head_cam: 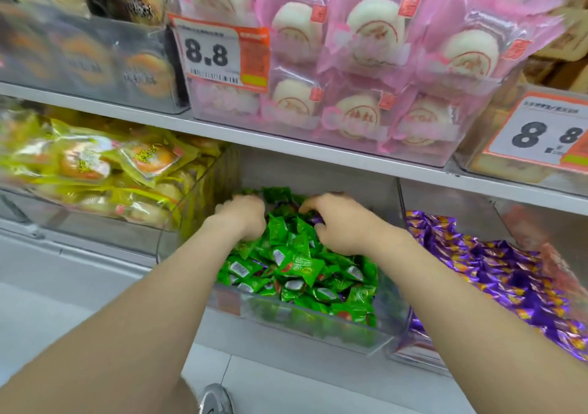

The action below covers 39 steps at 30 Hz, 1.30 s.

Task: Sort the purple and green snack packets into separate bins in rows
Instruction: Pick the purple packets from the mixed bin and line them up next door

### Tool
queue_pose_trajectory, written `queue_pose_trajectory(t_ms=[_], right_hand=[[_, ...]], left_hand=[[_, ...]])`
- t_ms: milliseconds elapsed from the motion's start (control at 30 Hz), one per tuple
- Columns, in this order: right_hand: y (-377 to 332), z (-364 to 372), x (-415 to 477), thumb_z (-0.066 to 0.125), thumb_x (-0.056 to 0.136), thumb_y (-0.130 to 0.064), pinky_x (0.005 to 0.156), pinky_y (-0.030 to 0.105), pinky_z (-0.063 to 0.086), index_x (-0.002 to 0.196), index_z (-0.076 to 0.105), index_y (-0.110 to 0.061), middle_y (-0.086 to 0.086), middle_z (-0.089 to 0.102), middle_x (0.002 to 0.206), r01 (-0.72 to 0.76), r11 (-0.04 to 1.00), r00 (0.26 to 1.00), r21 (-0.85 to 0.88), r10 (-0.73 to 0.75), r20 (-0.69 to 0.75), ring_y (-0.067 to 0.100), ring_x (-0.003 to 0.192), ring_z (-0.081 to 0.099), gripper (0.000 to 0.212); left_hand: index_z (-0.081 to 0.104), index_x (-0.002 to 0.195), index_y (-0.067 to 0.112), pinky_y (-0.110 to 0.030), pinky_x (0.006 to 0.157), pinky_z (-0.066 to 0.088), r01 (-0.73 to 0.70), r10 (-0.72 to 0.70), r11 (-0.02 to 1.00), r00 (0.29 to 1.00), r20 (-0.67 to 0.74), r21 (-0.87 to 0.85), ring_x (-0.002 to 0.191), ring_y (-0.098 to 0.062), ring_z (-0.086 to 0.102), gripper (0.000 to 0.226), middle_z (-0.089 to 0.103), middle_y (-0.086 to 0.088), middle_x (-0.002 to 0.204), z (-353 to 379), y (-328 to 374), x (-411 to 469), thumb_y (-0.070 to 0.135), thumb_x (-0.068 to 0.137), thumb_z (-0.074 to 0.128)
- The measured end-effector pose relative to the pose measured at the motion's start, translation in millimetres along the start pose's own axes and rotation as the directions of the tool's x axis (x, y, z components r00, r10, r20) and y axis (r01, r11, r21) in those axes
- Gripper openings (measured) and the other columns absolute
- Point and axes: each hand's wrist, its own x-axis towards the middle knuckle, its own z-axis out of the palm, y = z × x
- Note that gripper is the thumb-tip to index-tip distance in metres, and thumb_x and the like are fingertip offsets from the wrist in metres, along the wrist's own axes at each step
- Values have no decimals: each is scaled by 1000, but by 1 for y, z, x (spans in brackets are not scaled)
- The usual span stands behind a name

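Two hands in frame, both down in the middle bin (318, 324) of the lower shelf.

- Left grip (241, 216): fingers curled down into the green packets (296, 264), tips buried and blurred. Can't tell if it's pinching anything.
- Right grip (340, 226): fingers bent onto the back of the same pile, thumb just beside a purple scrap (316, 221) showing among the green. Can't tell whether that scrap is actually held.
- Green packets: dozens, too many to count, heaped loose with no rows. They fill the bin to its front wall. At least two purple bits poke through near the hands.
- Purple packets (509, 280): also dozens, piled in the next bin (413, 354) on the right, touching the green one's side.

Bin count — lower shelf shows four clear ones: yellow bun packs (95, 159) at left, green, purple, then a reddish lot (541, 238) at far right, too blurred to read. The upper shelf (318, 146) shows three: dark round pastries (95, 57), pink-wrapped white buns (366, 63) with roughly a dozen visible, and bread (566, 47) at the right edge.

Two price tags, both reading 8.8: one (211, 52) on the pink bin, one (547, 136) on the bread bin.

Setting is a shop aisle — white shelf boards, pale tiled floor (286, 382) below.
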Motion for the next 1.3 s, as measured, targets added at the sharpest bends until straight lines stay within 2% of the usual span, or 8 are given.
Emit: queue_pose_trajectory(t_ms=[233,400,500,600,833,967,1100,1300], right_hand=[[10,0,15,69,87,-10,91,36,56,111,76,-17,12,66,117,5,993,1000,-114,-2,22,31,108,64,26],[12,-5,5,65,94,-19,84,31,45,112,67,-23,5,65,105,31,997,999,-65,-33,-30,26,108,56,19],[6,-15,-14,55,98,-15,84,32,47,123,65,-23,-6,58,76,69,997,989,39,-63,-135,15,86,60,28],[-2,-26,-40,46,96,-5,60,14,41,114,69,-27,-11,61,69,58,973,982,224,-15,-188,2,52,55,37],[-5,-33,-82,41,97,-1,44,12,34,102,74,-32,-3,63,59,43,872,968,488,84,-236,7,39,44,46],[5,-37,-91,52,98,-14,58,28,43,97,79,-36,-8,58,57,-10,756,967,655,174,-187,14,53,48,35],[12,-46,-111,82,87,-24,80,41,60,94,81,-30,-1,78,88,43,667,969,744,153,-193,27,78,74,9],[27,-49,-135,66,93,0,92,57,59,103,78,-23,1,80,92,63,602,951,796,206,-230,36,91,75,27]], left_hand=[[51,132,7,-49,101,52,-49,51,998,997,-66,32,126,-40,58,38,57,-19,136,11,0,17,5,94,54],[57,136,11,-47,98,55,-115,122,991,985,-120,66,122,-37,60,44,57,-15,135,12,-2,21,5,93,58],[58,125,7,-41,95,53,-190,196,980,976,-92,65,122,-36,58,33,58,-15,131,9,-1,18,4,93,59],[57,117,12,-38,89,52,-237,236,972,969,-74,-7,117,-33,60,29,62,-12,122,4,-3,15,1,90,59],[72,112,17,-27,80,55,-282,261,924,959,-115,-259,88,-17,75,15,75,2,96,-17,0,-9,22,99,66],[62,99,20,-36,73,55,-305,238,903,941,-239,-302,80,-20,70,9,72,0,86,-28,5,-52,28,100,65],[55,96,21,-33,65,47,-423,298,833,887,-353,-358,70,-11,61,11,70,2,82,-29,33,-107,27,102,61],[58,105,31,-55,79,57,-494,378,630,869,-319,-599,82,-23,65,20,69,4,88,-31,91,-143,30,93,42]])
